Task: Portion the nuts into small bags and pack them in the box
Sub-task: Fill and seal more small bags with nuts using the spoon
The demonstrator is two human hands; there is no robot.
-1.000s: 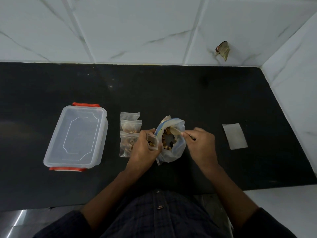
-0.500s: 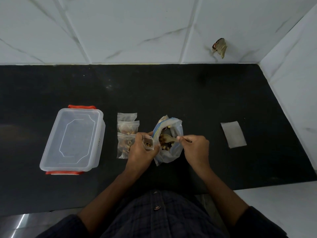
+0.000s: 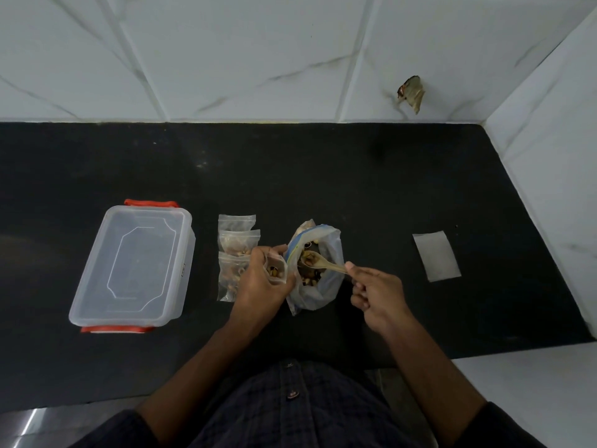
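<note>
In the head view, the person's left hand [image 3: 263,279] reaches in from the near edge of the black tabletop [image 3: 355,189], forearm angled up and inward, its fingers curled round an open small bag [image 3: 276,272] that already has a few nuts in it, mouth facing up. The right hand [image 3: 374,292] comes in from the near right, wrist bent; thumb and forefinger pinch the handle of a wooden spoon [image 3: 318,261], the other fingers curled under. The spoon's bowl carries nuts over the mouth of the large nut bag [image 3: 318,276], which stands near the tabletop's middle, touching the left hand. Three filled bags [image 3: 235,250] lie in a column just left of that hand. The closed box [image 3: 134,265] sits toward the left edge, and an empty bag [image 3: 436,256] lies flat toward the right edge.
</note>
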